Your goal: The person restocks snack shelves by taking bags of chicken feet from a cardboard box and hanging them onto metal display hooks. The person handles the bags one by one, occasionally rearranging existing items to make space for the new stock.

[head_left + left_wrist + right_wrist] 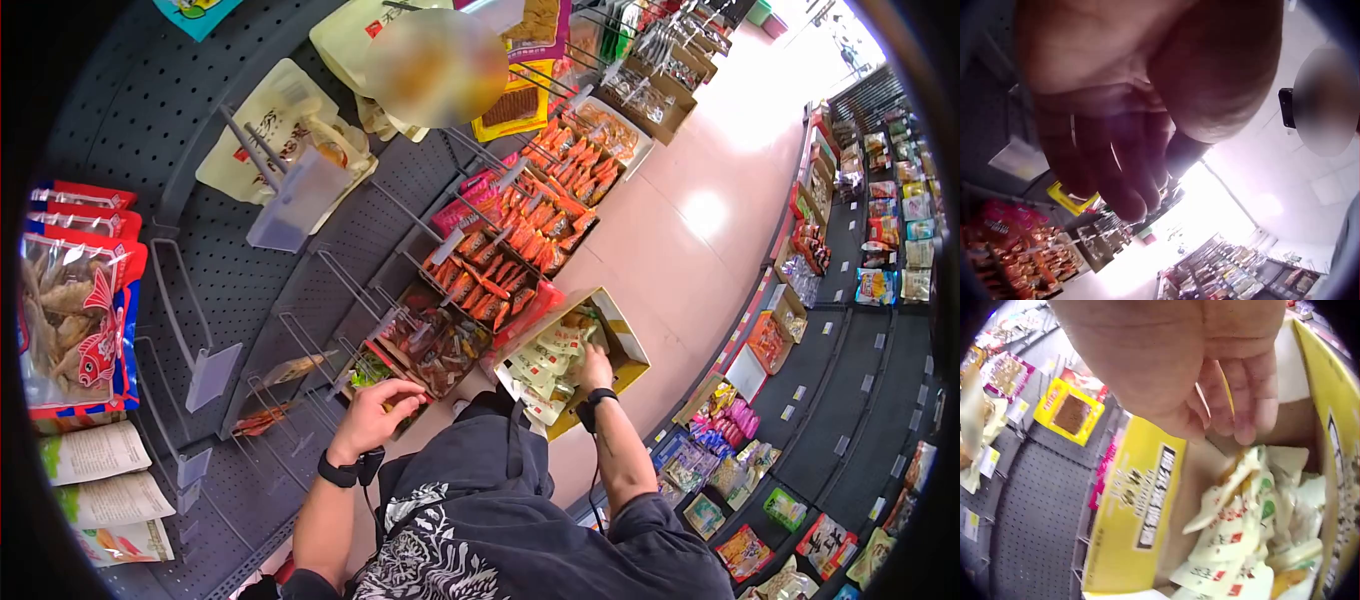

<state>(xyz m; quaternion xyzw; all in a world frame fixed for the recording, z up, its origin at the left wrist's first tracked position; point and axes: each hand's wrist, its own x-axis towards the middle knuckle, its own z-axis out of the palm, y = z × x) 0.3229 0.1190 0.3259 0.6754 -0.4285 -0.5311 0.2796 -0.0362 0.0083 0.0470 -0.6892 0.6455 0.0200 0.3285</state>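
A yellow cardboard box (628,372) with cream packets (545,360) inside stands before the person's body. The right hand (597,370) is at the box's opening; in the right wrist view this hand (1210,381) hangs above the packets (1235,544), fingers loosely bent and holding nothing visible. The left hand (372,418) is raised beside the rack, near the lower shelf boxes. In the left wrist view the left hand (1129,112) has relaxed, slightly bent fingers and nothing visible in it. Cream packets (275,150) hang on hooks at the upper left.
Metal hooks with clear label holders (213,376) jut from the dark pegboard (120,100). Boxes of orange-wrapped snacks (545,225) line the lower shelf. Red and blue bags (80,310) hang at the far left. Across the tiled aisle (690,210) stands another shelf (860,380).
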